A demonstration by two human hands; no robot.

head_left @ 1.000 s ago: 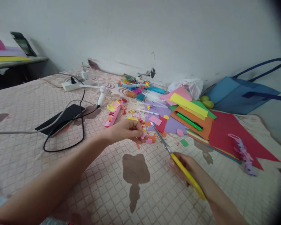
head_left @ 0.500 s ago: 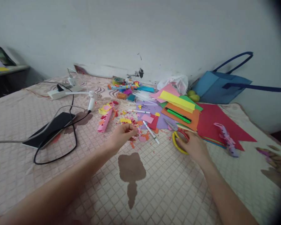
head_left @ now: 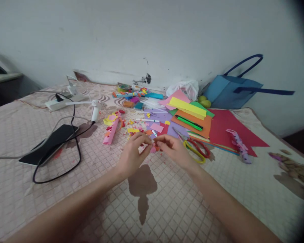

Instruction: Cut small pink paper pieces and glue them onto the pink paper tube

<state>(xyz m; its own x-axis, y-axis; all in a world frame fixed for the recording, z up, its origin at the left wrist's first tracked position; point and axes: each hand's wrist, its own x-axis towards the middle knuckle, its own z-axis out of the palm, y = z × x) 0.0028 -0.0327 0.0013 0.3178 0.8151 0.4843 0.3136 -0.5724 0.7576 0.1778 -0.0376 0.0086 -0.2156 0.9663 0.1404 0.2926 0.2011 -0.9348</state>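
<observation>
My left hand [head_left: 134,153] is closed in a pinch over the scattered paper scraps, and whatever its fingertips hold is too small to make out. Close beside it, my right hand [head_left: 174,150] also pinches, thumb and fingers drawn together; I cannot tell what is between them. The scissors [head_left: 197,150], with yellow and red handles, lie on the cloth just right of my right hand. Below my fingers are pink paper bits [head_left: 153,148]. A white marker [head_left: 154,133] is partly hidden behind the hands.
A rolled pink paper tube [head_left: 112,132] lies left of the scraps. A white glue gun [head_left: 95,113] stands near a black cable and a dark flat device [head_left: 49,143]. Coloured sheets [head_left: 224,126], a green cutter [head_left: 190,123] and a blue bag [head_left: 234,91] are at right.
My right hand has let go of the scissors and moved left to meet my left hand. The scissors now rest on the cloth. The view has shifted slightly.
</observation>
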